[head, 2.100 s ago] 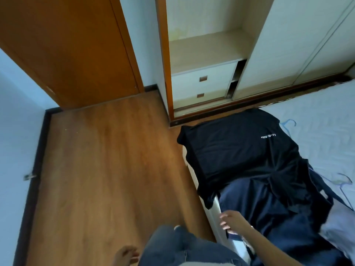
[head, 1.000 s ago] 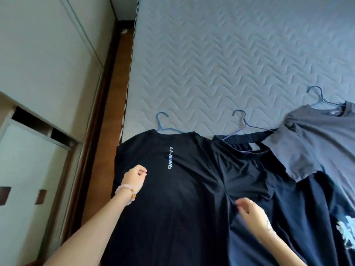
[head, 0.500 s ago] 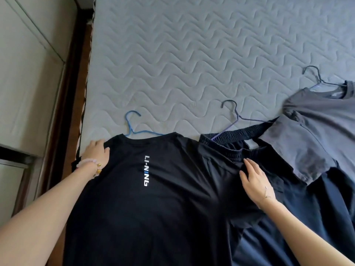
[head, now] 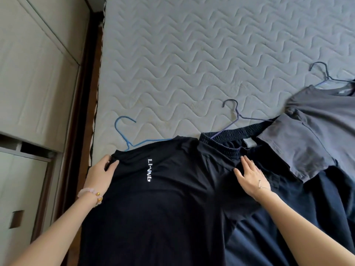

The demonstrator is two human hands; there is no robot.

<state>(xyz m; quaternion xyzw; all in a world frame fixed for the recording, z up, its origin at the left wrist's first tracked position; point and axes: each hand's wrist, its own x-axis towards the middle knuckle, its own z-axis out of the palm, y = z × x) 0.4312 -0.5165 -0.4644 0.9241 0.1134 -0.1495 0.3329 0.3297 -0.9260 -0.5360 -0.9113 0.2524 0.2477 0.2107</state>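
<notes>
Mattress: left hand, right hand unmoved

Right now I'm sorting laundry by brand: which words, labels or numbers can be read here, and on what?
"LI-NING": white print on the black short-sleeved T-shirt.
Pale sewn-in tag on the dark elastic-waist garment: too small to read.
</notes>
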